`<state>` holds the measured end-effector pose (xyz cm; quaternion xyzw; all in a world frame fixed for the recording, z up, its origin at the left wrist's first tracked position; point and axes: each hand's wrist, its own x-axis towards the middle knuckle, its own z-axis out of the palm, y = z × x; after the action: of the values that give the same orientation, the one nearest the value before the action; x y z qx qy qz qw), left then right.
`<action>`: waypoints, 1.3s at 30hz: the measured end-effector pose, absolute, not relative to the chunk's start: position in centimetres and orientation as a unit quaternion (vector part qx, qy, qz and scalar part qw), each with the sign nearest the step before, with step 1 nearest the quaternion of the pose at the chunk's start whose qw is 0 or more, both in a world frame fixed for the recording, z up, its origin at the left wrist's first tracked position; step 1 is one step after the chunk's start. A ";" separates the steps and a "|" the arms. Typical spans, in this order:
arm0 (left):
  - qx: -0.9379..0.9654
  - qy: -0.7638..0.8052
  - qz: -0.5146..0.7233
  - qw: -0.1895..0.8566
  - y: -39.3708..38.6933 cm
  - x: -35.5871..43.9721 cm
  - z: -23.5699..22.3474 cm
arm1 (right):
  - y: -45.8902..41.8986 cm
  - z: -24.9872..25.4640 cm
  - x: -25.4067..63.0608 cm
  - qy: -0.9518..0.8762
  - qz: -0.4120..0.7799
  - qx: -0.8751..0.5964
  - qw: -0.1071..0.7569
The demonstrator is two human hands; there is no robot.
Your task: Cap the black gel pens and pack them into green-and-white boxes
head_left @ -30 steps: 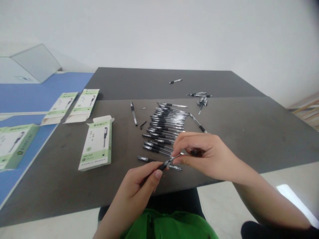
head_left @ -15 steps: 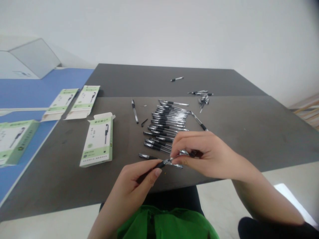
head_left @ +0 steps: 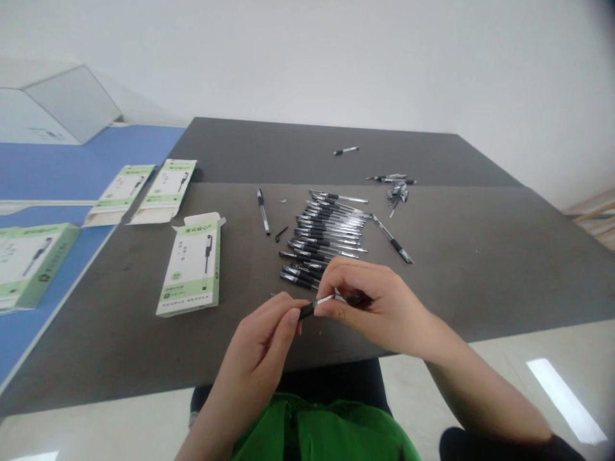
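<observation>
My left hand (head_left: 266,330) is closed on a pen (head_left: 308,311) with a black grip, held low over the table's near edge. The thumb and index finger of my right hand (head_left: 369,306) pinch the pale pointed end of that same pen. Something dark (head_left: 358,299) shows under the curled fingers of my right hand; I cannot make out what it is. Just beyond both hands lies a stacked row of clear-barrelled pens (head_left: 329,234) with black grips, partly covered by my right hand. One pen (head_left: 393,239) lies slanted to the right of the row.
An opened green-and-white pen box (head_left: 192,266) lies left of the row, with other boxes (head_left: 166,189) farther back. A single pen (head_left: 262,211) and a black clip-like piece (head_left: 281,234) lie between. Refills and small parts (head_left: 396,192) are at the back right of the grey table (head_left: 446,256).
My right hand has shifted slightly left along the pen, closer to my left hand. The slanted pen on the right shows more fully. The view has moved a little.
</observation>
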<state>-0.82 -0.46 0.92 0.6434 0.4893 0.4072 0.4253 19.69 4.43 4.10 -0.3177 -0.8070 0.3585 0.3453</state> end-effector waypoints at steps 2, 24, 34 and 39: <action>0.635 0.485 0.431 0.419 -0.4 -0.9 0.8 | 4.1 3.8 19.4 -0.782 0.380 -0.324 0.374; 0.530 0.438 0.381 0.619 -0.9 -1.5 0.4 | 3.4 1.9 18.4 -0.668 0.493 -0.355 0.430; 0.553 0.491 0.448 0.504 -0.3 -1.2 -0.3 | 2.9 1.7 18.6 -0.662 0.504 -0.347 0.433; 0.580 0.450 0.332 0.593 -0.8 -1.5 0.3 | 2.8 1.6 18.6 -0.641 0.515 -0.367 0.436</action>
<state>-1.55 -0.77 0.29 0.5795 0.4497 0.3325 0.5928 18.64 2.78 1.60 -0.3667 -0.6410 0.5147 0.4356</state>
